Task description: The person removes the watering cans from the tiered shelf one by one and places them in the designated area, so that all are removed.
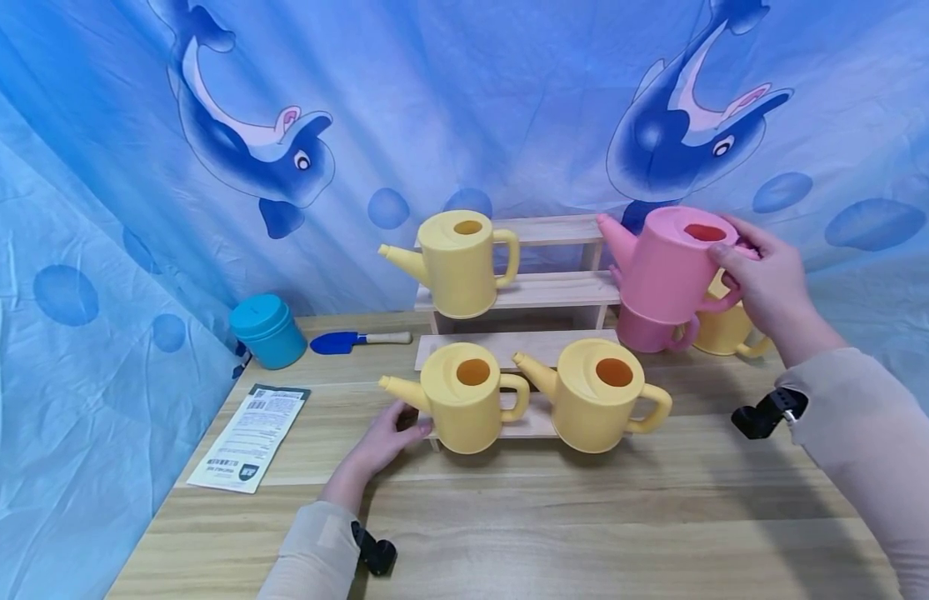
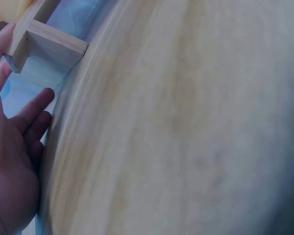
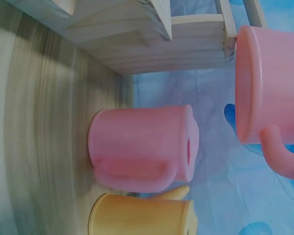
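My right hand [image 1: 771, 279] grips a pink watering can [image 1: 670, 267] by its handle, holding it raised at the right end of a stepped wooden rack [image 1: 516, 350]. Its underside is apart from the rack boards in the right wrist view. Below it a second pink watering can [image 3: 137, 147] stands on the table, partly hidden in the head view, beside a yellow one [image 3: 142, 215]. My left hand [image 1: 385, 442] holds the rack's front left corner with thumb and forefinger; the other fingers [image 2: 36, 110] stay loose. Yellow watering cans [image 1: 471, 408] [image 1: 595, 400] [image 1: 464, 271] sit on the rack.
On the table's left are a blue lidded canister [image 1: 267, 333], a small blue trowel [image 1: 344, 342] with a pale handle, and a printed packet [image 1: 250, 437]. A blue dolphin-print curtain [image 1: 464, 100] hangs behind and to the left of the wooden table [image 1: 524, 533].
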### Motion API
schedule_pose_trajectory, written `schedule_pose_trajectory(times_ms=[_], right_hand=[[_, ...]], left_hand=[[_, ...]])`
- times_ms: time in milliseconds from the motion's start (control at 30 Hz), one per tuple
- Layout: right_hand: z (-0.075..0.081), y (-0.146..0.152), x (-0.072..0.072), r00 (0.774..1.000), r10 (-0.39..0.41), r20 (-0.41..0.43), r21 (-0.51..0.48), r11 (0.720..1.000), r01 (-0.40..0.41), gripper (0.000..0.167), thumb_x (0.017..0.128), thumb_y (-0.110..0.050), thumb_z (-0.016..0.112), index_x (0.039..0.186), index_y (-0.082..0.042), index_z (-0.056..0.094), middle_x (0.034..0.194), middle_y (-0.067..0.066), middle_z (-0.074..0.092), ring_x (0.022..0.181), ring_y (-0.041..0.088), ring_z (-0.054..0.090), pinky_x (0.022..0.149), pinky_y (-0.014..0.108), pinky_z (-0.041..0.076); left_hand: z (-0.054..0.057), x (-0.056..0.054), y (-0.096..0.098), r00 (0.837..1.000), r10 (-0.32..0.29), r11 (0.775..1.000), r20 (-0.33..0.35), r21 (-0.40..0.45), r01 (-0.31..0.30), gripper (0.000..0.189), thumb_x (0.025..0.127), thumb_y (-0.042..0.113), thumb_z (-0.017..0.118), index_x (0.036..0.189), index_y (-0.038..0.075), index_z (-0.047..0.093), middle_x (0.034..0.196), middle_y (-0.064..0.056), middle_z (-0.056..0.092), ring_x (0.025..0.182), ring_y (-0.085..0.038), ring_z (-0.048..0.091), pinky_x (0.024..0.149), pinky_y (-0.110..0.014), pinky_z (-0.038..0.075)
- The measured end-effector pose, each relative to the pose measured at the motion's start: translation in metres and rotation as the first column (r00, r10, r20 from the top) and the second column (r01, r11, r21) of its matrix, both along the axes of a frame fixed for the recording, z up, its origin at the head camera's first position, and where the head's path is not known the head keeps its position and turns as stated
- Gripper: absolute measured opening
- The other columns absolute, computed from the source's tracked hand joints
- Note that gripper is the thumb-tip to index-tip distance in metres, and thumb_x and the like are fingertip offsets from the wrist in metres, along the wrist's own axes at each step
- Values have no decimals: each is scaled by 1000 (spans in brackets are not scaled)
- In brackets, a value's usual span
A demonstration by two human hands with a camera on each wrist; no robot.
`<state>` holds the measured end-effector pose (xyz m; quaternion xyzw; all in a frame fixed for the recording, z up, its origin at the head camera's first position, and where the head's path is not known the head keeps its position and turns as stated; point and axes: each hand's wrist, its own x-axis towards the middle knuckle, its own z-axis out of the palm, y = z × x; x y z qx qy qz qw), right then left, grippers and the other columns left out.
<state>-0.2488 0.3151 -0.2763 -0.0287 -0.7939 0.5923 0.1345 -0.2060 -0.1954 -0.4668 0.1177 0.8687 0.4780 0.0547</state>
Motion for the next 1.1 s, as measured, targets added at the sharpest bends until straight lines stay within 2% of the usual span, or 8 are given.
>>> schedule_pose_trajectory(times_ms=[167, 300, 467, 700, 800, 933, 1100], right_hand=[[-9, 7, 5, 1000, -22, 21, -23, 999, 23, 65, 85, -41, 65, 143, -29, 39, 121, -1, 44, 93, 13, 46, 65, 13, 50], [-19, 13, 10, 999, -22, 36, -47, 999, 24, 66, 85, -41, 65, 144, -27, 39, 113, -4, 45, 87, 14, 46, 59, 18, 52], [-33, 19, 14, 997, -52, 64, -22, 998, 53, 70, 82, -47, 64, 144, -29, 37, 110, -5, 45, 82, 14, 47, 58, 19, 52], [-57, 22, 20, 991, -111, 78, 58, 993, 106, 73, 81, -53, 61, 145, -31, 35, 115, -5, 44, 89, 14, 48, 61, 15, 51], [-67, 21, 22, 989, -120, 86, 51, 992, 116, 72, 81, -53, 62, 144, -31, 36, 118, 0, 44, 85, 14, 47, 59, 21, 53], [-78, 19, 23, 986, -133, 96, 23, 991, 131, 71, 82, -48, 64, 145, -28, 37, 119, 2, 45, 82, 10, 47, 59, 20, 53], [-89, 19, 26, 982, -161, 99, 72, 985, 155, 71, 85, -46, 63, 145, -21, 36, 110, -2, 45, 83, 5, 47, 60, 13, 50]], left_hand=[[0, 0, 0, 1000, 1, 1000, 2, 13, -1, 54, 83, 38, 69, 131, 19, 51, 134, -9, 50, 127, -29, 41, 106, -50, 28], [1, 0, 0, 1000, 0, 1000, 6, 21, 0, 53, 84, 37, 68, 131, 19, 51, 134, -9, 50, 127, -29, 41, 106, -51, 27], [1, 1, 0, 1000, 2, 1000, 2, 7, -2, 54, 84, 39, 68, 131, 19, 50, 133, -9, 51, 126, -30, 41, 105, -51, 28], [1, 1, 0, 1000, -8, 1000, -4, 11, 8, 54, 84, 39, 68, 131, 19, 50, 134, -10, 50, 127, -30, 41, 106, -52, 28], [2, 0, 0, 1000, -4, 1000, -1, 6, 4, 55, 84, 40, 68, 131, 19, 50, 134, -10, 50, 127, -30, 41, 106, -52, 27], [1, 0, 0, 1000, 2, 1000, 6, 8, -2, 55, 84, 39, 68, 131, 19, 50, 134, -9, 50, 127, -30, 41, 106, -51, 27], [3, 0, 1, 1000, -1, 1000, 23, 16, 0, 54, 85, 35, 68, 133, 17, 49, 136, -11, 48, 128, -31, 39, 107, -51, 26]])
